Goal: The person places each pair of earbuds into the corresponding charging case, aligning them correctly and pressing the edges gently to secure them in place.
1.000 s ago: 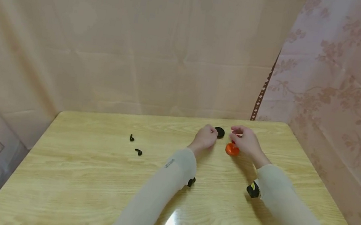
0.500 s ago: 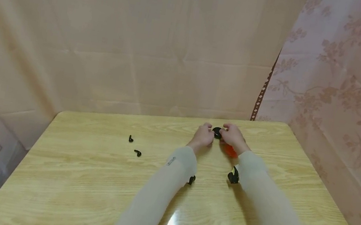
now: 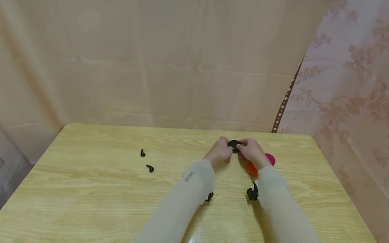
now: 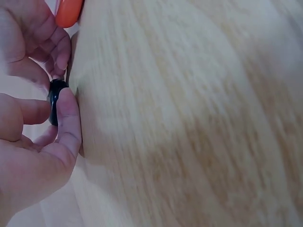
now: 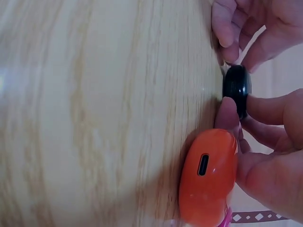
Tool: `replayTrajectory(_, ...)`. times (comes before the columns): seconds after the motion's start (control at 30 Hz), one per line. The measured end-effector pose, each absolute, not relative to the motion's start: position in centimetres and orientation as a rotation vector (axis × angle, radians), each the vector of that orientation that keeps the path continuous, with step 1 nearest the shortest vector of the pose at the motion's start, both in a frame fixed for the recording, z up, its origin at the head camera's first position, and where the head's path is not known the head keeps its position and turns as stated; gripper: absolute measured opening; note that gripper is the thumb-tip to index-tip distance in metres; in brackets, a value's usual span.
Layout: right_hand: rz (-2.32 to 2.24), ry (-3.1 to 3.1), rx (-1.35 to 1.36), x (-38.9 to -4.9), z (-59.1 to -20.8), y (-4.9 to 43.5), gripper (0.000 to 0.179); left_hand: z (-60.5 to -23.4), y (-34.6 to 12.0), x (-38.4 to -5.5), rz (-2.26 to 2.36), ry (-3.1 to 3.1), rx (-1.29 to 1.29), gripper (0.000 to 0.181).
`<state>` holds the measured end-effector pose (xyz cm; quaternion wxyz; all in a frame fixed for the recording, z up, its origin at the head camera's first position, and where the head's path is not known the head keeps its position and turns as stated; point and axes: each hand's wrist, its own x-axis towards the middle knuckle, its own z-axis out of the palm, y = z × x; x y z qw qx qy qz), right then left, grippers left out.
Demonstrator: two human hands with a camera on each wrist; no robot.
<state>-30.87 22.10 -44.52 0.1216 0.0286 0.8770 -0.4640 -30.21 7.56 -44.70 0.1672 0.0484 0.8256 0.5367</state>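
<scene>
A small round black earbud case [image 3: 233,145] is between both hands near the table's far edge. My left hand [image 3: 220,149] pinches one side of it, thumb and fingertips showing in the left wrist view. From the other side my right hand [image 3: 251,149] pinches the same black case [image 5: 236,90]. Just below the right hand sits an orange case [image 5: 208,177] with a charging port facing the right wrist camera. Beside it lies a pink round case [image 3: 270,159], partly hidden by the right wrist.
Two black earbuds [image 3: 142,153] lie apart from each other on the left half of the wooden table [image 3: 86,197]. A beige curtain [image 3: 134,46] hangs behind the far edge, and a flowered one [image 3: 380,102] on the right.
My right hand has moved left, from beside the orange case to the black case, and now grips it. The left hand stays near its place. More of the pink case shows now.
</scene>
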Motion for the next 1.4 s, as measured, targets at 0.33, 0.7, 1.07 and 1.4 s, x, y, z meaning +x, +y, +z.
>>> replayTrajectory(0.33,-1.417,2.510,0.044,-31.1,-44.8,22.2,0.040,-45.0,7.3,-30.5,1.518,2.368,0.123,0.036)
replayTrajectory(0.7,-1.350,2.585,-0.224,-31.5,-44.5,22.1,0.037,-45.4,5.8,-30.0,1.696,2.282,0.157,0.028)
replayTrajectory(1.07,-1.412,2.530,-0.494,-29.2,-40.6,20.6,0.044,-42.1,-0.7,-28.4,1.736,2.134,0.373,0.043)
replayTrajectory(1.4,-1.579,2.352,-0.583,-24.0,-37.8,17.1,0.044,-39.0,-6.2,-22.9,1.747,2.178,0.497,0.040)
